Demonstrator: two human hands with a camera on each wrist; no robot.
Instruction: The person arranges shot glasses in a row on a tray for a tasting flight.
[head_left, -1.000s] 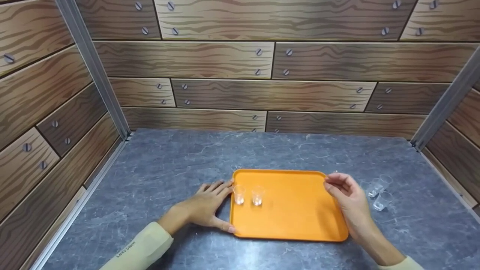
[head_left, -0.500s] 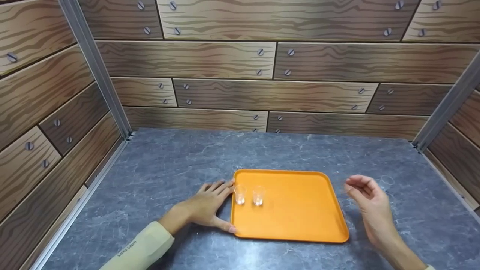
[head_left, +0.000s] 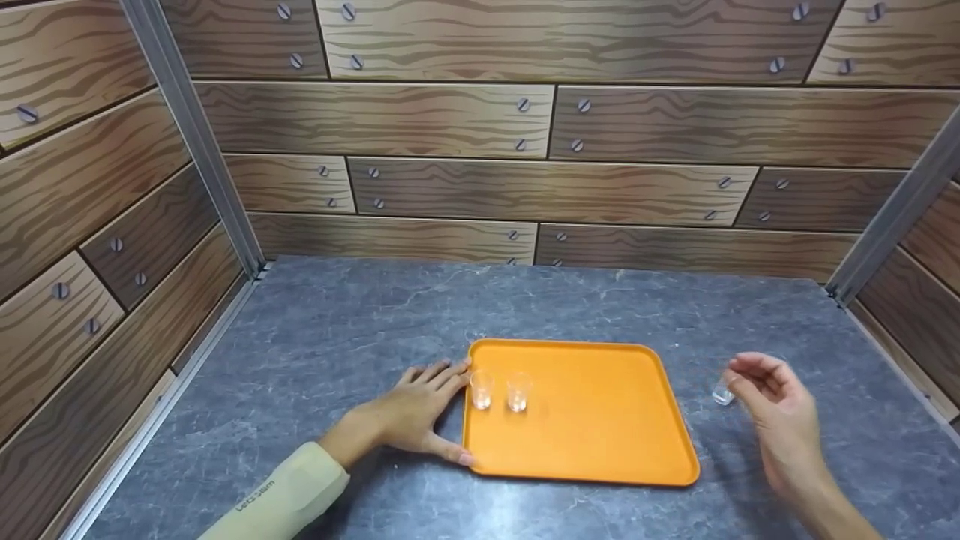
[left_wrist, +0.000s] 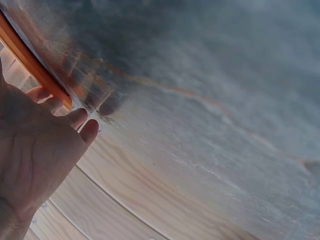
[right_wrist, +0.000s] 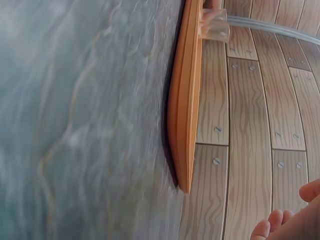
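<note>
An orange tray point(head_left: 592, 420) lies on the grey marbled table. Two small clear cups point(head_left: 517, 391) stand side by side near its left edge. Spread along that same edge, my left hand point(head_left: 420, 412) touches the rim, fingers at the far side and thumb at the near corner. In the left wrist view, the left fingers point(left_wrist: 77, 117) meet the end of the tray. Right of the tray, my right hand point(head_left: 784, 409) has its fingertips beside a clear cup point(head_left: 723, 394). In the right wrist view, the right hand point(right_wrist: 290, 222) shows nothing between thumb and fingers.
Wood-patterned panels point(head_left: 540, 124) stand behind the table and at both sides, joined by grey metal posts point(head_left: 180, 120). The area of table behind my right hand is hidden in the head view.
My right hand has moved right, from the tray's right edge to beside the clear cup, and now covers where several clear cups showed before. The left hand and tray have stayed in place.
</note>
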